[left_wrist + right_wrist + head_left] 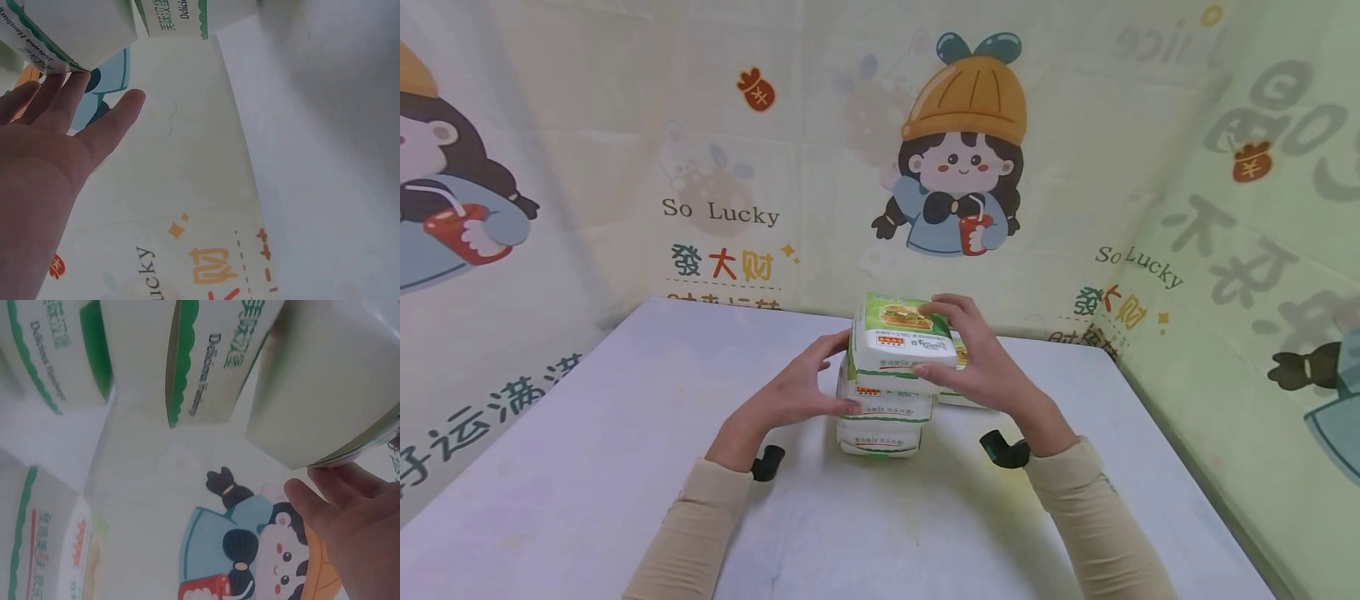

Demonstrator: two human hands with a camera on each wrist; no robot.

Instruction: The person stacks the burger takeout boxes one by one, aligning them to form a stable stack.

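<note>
Three white-and-green hamburger boxes stand stacked near the middle of the table. My right hand [981, 358] grips the top box [898, 342], fingers over its printed lid and thumb against its front. That box sits tilted, with a gap showing between it and the middle box [212, 356] in the right wrist view. Under them is the bottom box [880, 439]. At the stack's left side is my left hand [793, 387]. Its fingertips touch the top box's edge in the left wrist view, while its thumb [119, 119] sticks out straight, apart from that box.
Another hamburger box [964, 402] stands just behind the stack to the right, partly hidden by my right hand. The white table [820, 533] runs back to a printed cloth wall [835, 208]. Black wrist-worn pieces [1003, 450] hang beside both forearms.
</note>
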